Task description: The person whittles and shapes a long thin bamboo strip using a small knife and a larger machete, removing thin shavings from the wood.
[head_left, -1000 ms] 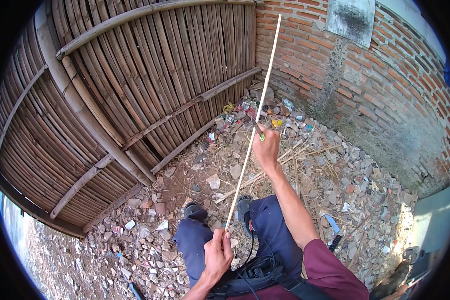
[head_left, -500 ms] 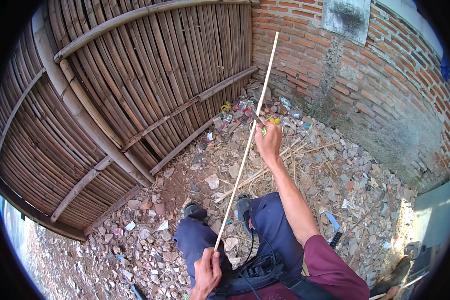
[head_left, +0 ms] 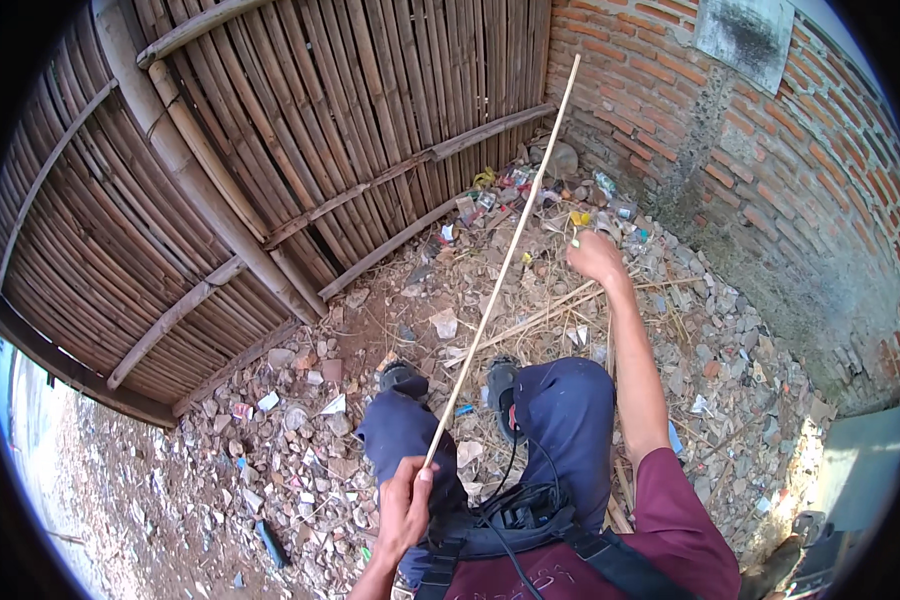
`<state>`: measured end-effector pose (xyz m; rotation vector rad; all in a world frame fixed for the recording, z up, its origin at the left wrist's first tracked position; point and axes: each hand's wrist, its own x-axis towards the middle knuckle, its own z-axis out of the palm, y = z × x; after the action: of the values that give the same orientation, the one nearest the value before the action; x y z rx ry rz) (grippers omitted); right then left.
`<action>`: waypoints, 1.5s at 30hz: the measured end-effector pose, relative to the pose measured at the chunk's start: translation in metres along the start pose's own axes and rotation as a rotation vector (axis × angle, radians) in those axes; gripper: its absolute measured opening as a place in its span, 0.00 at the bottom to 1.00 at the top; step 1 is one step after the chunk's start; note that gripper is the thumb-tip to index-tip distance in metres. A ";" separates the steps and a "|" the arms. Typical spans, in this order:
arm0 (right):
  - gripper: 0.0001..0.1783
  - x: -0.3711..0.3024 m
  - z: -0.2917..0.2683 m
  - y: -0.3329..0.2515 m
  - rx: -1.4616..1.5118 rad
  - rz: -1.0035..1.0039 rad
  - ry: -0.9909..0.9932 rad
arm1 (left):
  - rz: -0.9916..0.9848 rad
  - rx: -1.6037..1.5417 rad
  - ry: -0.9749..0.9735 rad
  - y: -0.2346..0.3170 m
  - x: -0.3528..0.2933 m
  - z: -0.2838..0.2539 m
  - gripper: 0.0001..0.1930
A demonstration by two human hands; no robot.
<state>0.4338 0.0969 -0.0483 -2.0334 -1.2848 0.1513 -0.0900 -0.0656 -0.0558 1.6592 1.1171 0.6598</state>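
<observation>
Left hand (head_left: 406, 505), lower center of frame, fingers pinching lower end of thin pale stick (head_left: 504, 280). Stick slants up to upper center. Right hand (head_left: 597, 258), right of center, apart from stick, fingers clenched on mostly hidden object (head_left: 574, 243); kind unclear.

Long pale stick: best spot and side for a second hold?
Likely mid-length, from the right: the long pale stick is thin, bare there, slanting away from the left hand at its near end; the right hand is on that side, not touching.
</observation>
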 end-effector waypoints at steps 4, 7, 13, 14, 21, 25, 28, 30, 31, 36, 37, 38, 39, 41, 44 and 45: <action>0.11 -0.059 0.008 -0.067 -0.105 -0.148 0.130 | 0.033 -0.208 -0.014 0.023 0.027 0.010 0.13; 0.09 -0.087 -0.005 -0.099 0.286 -0.143 0.152 | 0.128 -0.351 -0.070 0.037 0.046 0.018 0.12; 0.05 -0.160 -0.020 -0.172 0.223 -0.477 0.172 | 0.098 -0.565 -0.123 0.080 0.064 0.030 0.12; 0.05 -0.166 -0.021 -0.175 0.188 -0.498 0.085 | 0.094 -0.613 -0.140 0.085 0.066 0.031 0.12; 0.05 -0.184 -0.019 -0.185 0.118 -0.540 0.106 | 0.171 -0.611 -0.127 0.105 0.075 0.040 0.11; 0.06 -0.183 -0.016 -0.186 0.056 -0.543 0.150 | 0.190 -0.585 -0.097 0.107 0.074 0.042 0.10; 0.08 -0.181 -0.018 -0.185 0.030 -0.561 0.177 | 0.201 -0.539 -0.078 0.109 0.075 0.042 0.09; 0.10 -0.179 -0.020 -0.187 0.026 -0.572 0.198 | 0.236 -0.467 -0.030 0.108 0.074 0.044 0.08; 0.10 -0.178 -0.022 -0.187 0.023 -0.571 0.201 | 0.239 -0.468 -0.034 0.109 0.074 0.045 0.08; 0.08 -0.168 -0.025 -0.185 0.002 -0.568 0.246 | 0.321 -0.235 0.078 0.109 0.074 0.047 0.06; 0.08 -0.166 -0.026 -0.185 0.001 -0.570 0.248 | 0.324 -0.236 0.078 0.108 0.074 0.048 0.06; 0.07 -0.164 -0.027 -0.185 0.010 -0.578 0.257 | 0.349 -0.213 0.090 0.106 0.074 0.050 0.07; 0.07 -0.163 -0.028 -0.185 0.020 -0.586 0.265 | 0.375 -0.190 0.102 0.106 0.074 0.051 0.08; 0.06 -0.156 -0.027 -0.181 0.037 -0.587 0.292 | 0.384 -0.171 0.112 0.107 0.071 0.052 0.08; 0.04 -0.155 -0.028 -0.183 0.048 -0.581 0.307 | 0.377 -0.138 0.128 0.107 0.068 0.052 0.07; 0.04 -0.155 -0.028 -0.184 0.042 -0.577 0.298 | 0.405 -0.097 0.160 0.105 0.069 0.052 0.04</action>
<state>0.2326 0.0004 0.0463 -1.5035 -1.5901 -0.3735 0.0200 -0.0348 0.0172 1.7884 0.8459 1.1044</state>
